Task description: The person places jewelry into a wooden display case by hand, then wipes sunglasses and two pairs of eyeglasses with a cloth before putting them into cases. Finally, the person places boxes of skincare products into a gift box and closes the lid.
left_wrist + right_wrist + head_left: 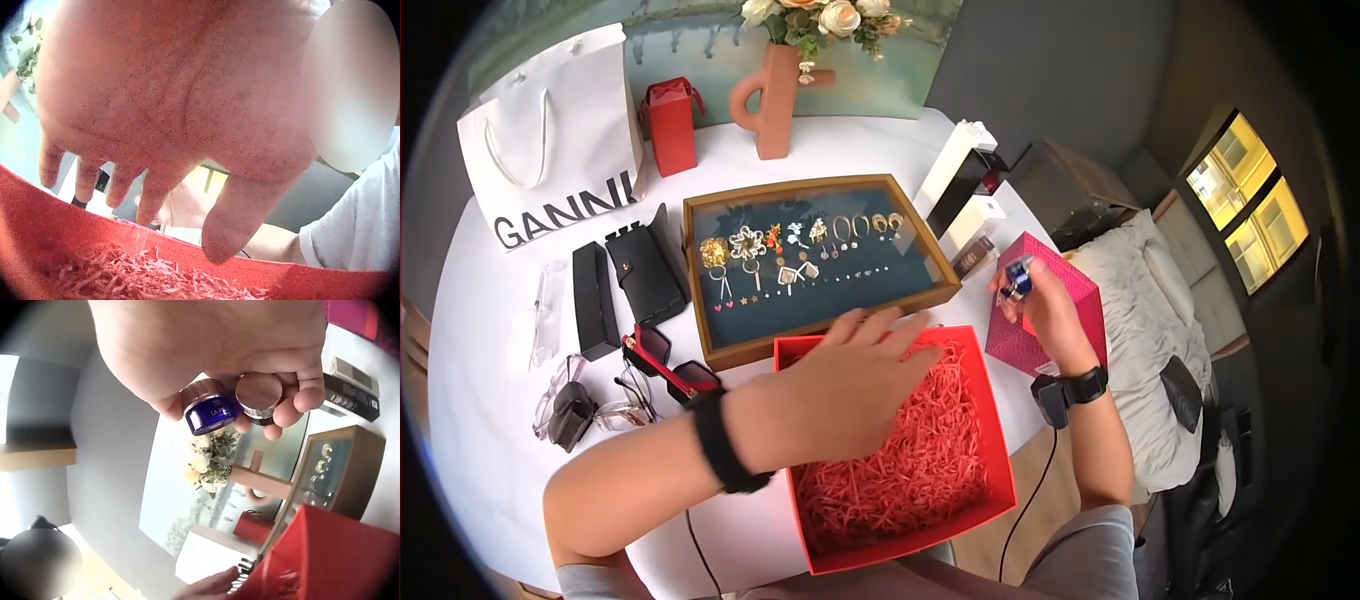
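My right hand [1048,315] holds two small cosmetic jars beyond the right side of the red box. In the right wrist view, one is a deep blue jar [214,414] with a shiny metallic lid. Beside it, curled fingers hold a second jar [259,394], its round metallic lid towards the camera. My left hand [835,395] is over the red box [997,440], palm down, fingers spread and nothing held. Red shredded paper [890,500] fills the bottom of that box. In the left wrist view the palm and fingers [220,231] show above the paper.
Behind the box lies a wooden jewelry tray [820,187] with earrings. A pink box [1070,280] stands under the right hand. Sunglasses [670,365] and eyeglasses lie at left, near black cases [645,275]. A white bag [550,140], red gift bag [671,130] and vase [777,105] stand behind.
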Tool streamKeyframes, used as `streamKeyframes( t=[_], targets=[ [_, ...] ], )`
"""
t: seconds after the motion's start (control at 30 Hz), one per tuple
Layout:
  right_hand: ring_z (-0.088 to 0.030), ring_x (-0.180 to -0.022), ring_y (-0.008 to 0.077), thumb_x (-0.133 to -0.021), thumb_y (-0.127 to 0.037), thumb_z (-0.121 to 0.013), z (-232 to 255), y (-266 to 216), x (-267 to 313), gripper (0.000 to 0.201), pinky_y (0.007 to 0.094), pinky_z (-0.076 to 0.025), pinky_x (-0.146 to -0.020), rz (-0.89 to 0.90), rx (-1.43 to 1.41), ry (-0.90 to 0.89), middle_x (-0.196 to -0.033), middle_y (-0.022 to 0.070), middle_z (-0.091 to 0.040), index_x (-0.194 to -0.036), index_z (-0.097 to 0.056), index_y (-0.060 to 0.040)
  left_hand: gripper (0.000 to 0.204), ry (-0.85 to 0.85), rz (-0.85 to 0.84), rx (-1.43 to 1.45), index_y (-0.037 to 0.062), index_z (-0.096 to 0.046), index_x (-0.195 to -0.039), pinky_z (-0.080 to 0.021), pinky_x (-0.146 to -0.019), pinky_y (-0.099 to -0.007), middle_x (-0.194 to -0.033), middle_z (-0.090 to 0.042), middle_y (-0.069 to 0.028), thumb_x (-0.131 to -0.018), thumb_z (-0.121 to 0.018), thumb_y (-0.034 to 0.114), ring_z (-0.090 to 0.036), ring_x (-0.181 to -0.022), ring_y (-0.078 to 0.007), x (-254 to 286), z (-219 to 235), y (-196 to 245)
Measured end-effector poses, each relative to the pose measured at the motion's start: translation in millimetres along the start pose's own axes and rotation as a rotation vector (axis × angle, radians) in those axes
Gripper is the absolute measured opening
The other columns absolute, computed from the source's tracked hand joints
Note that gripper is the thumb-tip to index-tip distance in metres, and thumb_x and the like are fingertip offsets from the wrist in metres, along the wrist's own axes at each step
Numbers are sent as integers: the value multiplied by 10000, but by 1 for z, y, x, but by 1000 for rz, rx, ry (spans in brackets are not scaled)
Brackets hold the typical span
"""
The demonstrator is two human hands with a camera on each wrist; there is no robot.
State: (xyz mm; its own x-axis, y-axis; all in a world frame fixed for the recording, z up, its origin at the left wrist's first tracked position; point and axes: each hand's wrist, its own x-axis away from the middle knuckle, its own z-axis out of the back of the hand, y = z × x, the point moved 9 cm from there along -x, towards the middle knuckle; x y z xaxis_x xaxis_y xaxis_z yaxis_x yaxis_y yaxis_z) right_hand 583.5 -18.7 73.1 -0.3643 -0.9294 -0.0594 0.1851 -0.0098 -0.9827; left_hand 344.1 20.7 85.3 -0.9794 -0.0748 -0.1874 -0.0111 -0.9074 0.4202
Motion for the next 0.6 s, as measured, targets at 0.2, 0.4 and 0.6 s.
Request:
streamKeyframes(
  t=[0.2, 0.4, 0.6],
  targets=[
    [-490, -683, 77, -1057, -363, -481, 25, 19, 12, 337, 237, -411, -639, 24, 301, 43, -761, -19, -510, -856, -536, -97, 568, -140, -116, -197, -107, -477, -1341, -331, -1161, -432, -1454, -425, -304, -812, -602, 58, -448, -1346, -397, -54, -37, 7],
    [-489, -719, 109, -1037, -340, -540, 66, 34, 3, 360, 279, -421, -663, 16, 357, 135, -763, 10, -497, -800, -473, -78, 529, -26, -195, -514, -153, -503, -1300, -360, -1151, -418, -1423, -458, -301, -834, -582, 84, -473, -1336, -391, -35, -21, 27],
    [-624, -1004, 411, -990, -369, -577, 19, 63, -18, 423, 463, -503, -885, -200, 1133, 105, -1099, 255, -612, -1071, -585, 46, 563, -134, -170, -389, -157, -490, -1321, -351, -1157, -426, -1416, -480, -282, -839, -611, 108, -449, -1357, -388, -6, -26, 38]
  ],
)
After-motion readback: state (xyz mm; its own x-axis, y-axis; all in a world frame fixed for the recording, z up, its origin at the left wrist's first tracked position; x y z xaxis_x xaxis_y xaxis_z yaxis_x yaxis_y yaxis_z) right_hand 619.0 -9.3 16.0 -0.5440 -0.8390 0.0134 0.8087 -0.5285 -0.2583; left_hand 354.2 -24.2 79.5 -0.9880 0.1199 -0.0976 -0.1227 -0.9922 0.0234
